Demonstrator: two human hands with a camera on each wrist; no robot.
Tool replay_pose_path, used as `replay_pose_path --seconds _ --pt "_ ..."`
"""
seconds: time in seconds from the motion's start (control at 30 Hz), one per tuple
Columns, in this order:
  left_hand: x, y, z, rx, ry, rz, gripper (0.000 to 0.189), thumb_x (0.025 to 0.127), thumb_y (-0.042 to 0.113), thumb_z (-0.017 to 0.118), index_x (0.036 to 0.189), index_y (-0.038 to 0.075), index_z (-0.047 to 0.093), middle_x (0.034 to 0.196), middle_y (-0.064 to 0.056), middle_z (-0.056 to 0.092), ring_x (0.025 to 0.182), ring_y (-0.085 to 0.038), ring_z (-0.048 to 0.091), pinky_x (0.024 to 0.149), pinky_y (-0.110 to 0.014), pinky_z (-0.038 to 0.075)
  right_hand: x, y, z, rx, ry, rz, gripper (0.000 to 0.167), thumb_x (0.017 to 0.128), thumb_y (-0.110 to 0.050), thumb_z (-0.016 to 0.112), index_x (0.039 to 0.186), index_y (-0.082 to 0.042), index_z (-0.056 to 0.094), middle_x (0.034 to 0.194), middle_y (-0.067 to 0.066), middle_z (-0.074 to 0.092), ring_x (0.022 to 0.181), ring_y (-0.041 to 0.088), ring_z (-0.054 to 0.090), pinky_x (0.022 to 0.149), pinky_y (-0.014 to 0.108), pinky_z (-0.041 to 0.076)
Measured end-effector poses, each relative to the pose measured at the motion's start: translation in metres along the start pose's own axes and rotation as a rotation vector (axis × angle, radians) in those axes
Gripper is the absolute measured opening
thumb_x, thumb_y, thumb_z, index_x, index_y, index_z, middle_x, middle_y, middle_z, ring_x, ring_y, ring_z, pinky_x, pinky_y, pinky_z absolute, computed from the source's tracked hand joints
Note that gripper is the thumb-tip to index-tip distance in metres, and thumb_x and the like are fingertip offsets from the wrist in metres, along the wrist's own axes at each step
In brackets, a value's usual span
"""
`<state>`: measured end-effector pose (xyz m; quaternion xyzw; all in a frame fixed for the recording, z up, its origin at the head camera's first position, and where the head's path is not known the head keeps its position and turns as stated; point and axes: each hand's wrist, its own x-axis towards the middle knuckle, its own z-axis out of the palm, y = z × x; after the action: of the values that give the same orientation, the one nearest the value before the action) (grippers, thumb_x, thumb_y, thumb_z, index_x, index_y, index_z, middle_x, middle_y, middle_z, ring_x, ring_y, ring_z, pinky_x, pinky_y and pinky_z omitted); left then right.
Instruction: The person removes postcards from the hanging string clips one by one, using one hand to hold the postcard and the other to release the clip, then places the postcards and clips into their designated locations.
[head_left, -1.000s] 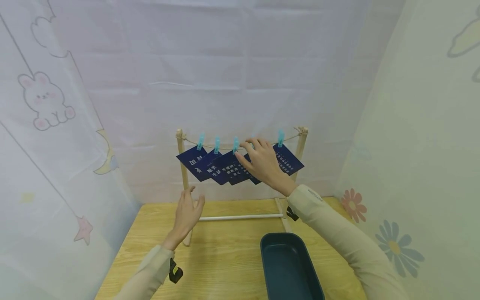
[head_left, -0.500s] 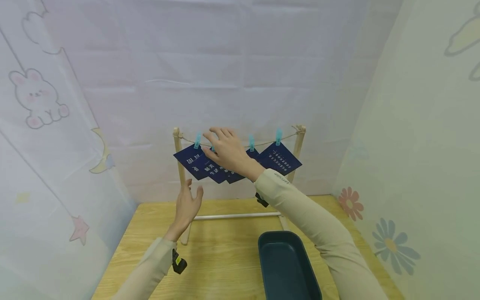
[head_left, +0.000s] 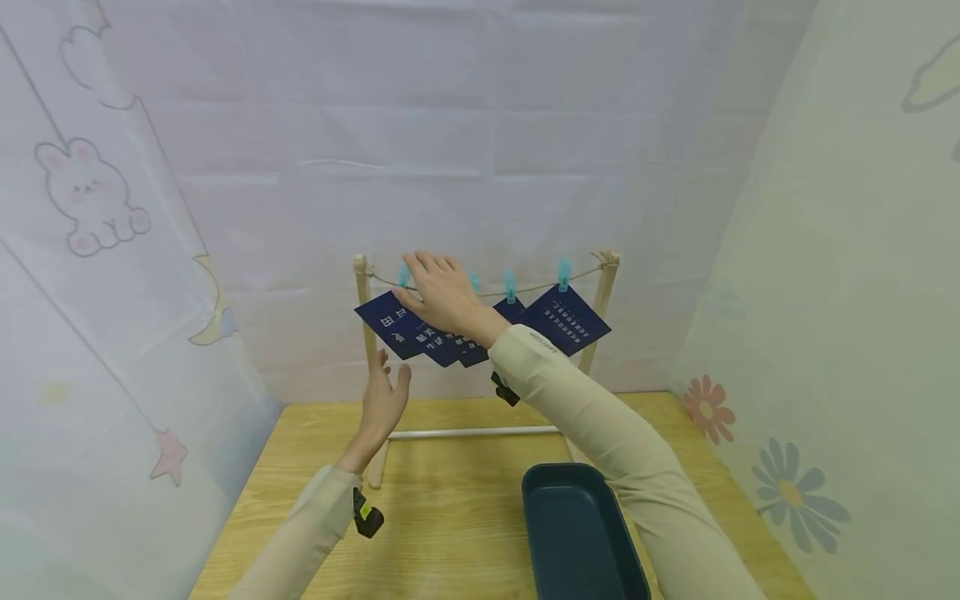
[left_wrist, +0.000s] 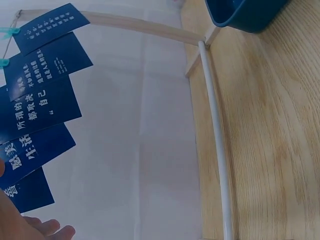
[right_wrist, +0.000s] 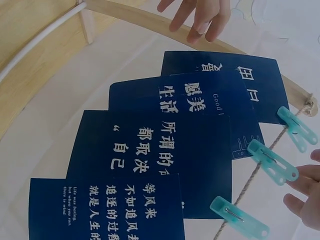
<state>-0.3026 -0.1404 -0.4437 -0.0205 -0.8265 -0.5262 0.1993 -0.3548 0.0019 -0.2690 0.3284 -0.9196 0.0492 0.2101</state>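
My right hand, fingers released, reaches just beside the second turquoise plastic clip from the left, where dark-blue square cards hang. My left hand, nearer, stays loose. I judge this the approach; next calls for pinching that clip.
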Motion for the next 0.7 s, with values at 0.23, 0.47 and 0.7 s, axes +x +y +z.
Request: replay_pose_path --seconds 0.23,0.47,0.7 --pt "0.006 -0.001 0.003 -0.015 0.006 -0.009 0.066 0.102 0.027 0.049 0.153 -0.004 0.021 0.154 -0.026 0.032 0.132 -0.044 0.042 0.104 -0.062 0.037 0.002 0.0 0.005 0.012 -0.055 0.025 0.065 0.106 -0.045 0.039 0.156 -0.007 0.025 0.153 0.012 0.04 0.139 0.028 0.039 0.116 0.046 0.029" --pt "0.006 0.001 0.003 -0.054 -0.011 0.0 0.067 0.102 0.031 0.051 0.155 0.003 0.02 0.156 -0.024 0.029 0.132 -0.041 0.041 0.104 -0.062 0.037 0.003 -0.001 0.009 0.042 -0.051 0.027 0.063 0.106 -0.043 0.04 0.155 -0.006 0.026 0.151 0.013 0.042 0.139 0.028 0.039 0.116 0.045 0.029" --pt "0.006 0.002 0.004 -0.051 0.005 0.0 0.072 0.102 0.033 0.051 0.155 0.0 0.016 0.154 -0.024 0.031 0.132 -0.041 0.042 0.105 -0.06 0.038 0.004 0.0 0.011 0.083 -0.042 0.028 0.059 0.107 -0.041 0.039 0.154 -0.006 0.029 0.151 0.012 0.043 0.138 0.027 0.039 0.115 0.044 0.03"
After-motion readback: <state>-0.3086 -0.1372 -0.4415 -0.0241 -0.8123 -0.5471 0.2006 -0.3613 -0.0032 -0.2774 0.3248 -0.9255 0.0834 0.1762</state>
